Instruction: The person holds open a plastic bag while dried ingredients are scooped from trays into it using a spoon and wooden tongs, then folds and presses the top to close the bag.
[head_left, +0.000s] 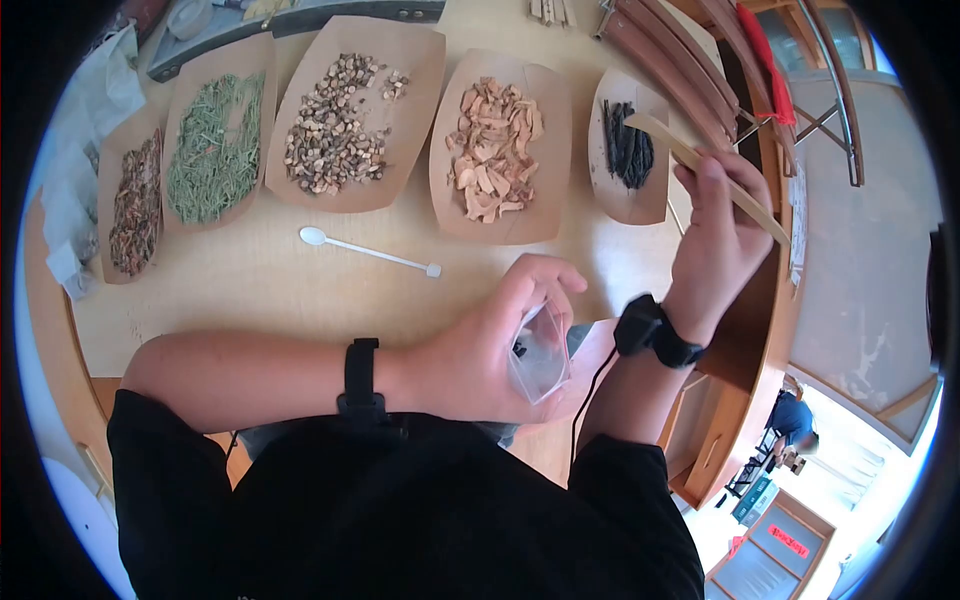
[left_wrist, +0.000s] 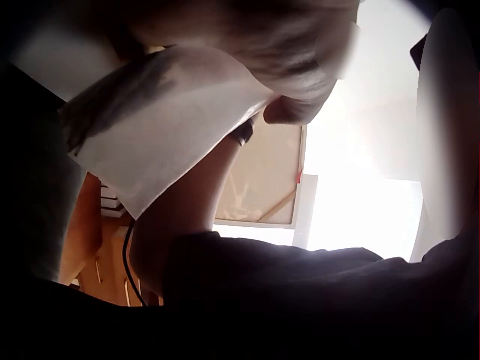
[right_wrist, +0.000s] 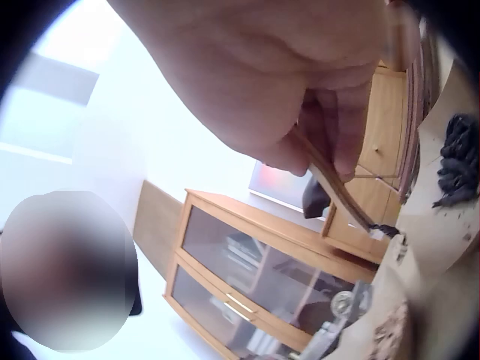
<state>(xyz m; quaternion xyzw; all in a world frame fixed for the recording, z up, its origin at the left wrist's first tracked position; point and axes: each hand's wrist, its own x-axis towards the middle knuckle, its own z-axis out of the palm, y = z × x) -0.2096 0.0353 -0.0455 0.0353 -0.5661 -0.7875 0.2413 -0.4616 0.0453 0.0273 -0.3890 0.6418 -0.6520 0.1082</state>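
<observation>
My left hand [head_left: 478, 345] grips a small clear plastic bag [head_left: 545, 365] with its mouth spread; a bit of dark material shows inside. Seen from the left wrist, the translucent bag [left_wrist: 172, 127] hangs below the fingers with a dark patch in it. My right hand [head_left: 722, 222] pinches wooden tweezers [head_left: 672, 145], their tips over the tray [head_left: 628, 208] of dark, shrivelled strips [head_left: 628, 150]. In the right wrist view a dark piece [right_wrist: 386, 229] shows at the end of the tweezers [right_wrist: 334, 187].
Brown paper trays hold pale dried slices [head_left: 490, 150], mottled chunks [head_left: 335, 140], green stems [head_left: 210, 160] and reddish-brown bits [head_left: 135, 205]. A white plastic spoon [head_left: 370, 252] lies before them. Brown wooden slats [head_left: 675, 60] stand at the back right; a clear plastic bag [head_left: 85, 130] lies left.
</observation>
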